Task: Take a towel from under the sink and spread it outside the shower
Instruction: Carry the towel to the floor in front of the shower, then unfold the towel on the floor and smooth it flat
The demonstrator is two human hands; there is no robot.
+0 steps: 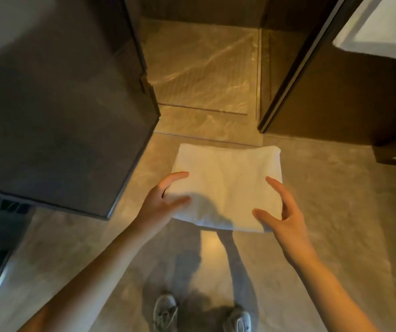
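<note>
- Left hand (163, 202) and right hand (285, 212) each pinched a side of the towel (228, 183), thumbs on top.
- Folded, it hung over the floor (331, 192) just outside the shower (199, 68).
- Spreading looked next: shake it open, lay flat.

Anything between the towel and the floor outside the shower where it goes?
Nothing visible. The left hand and right hand hold the folded towel over the floor just before the shower threshold; the patch directly under it is hidden.
</note>
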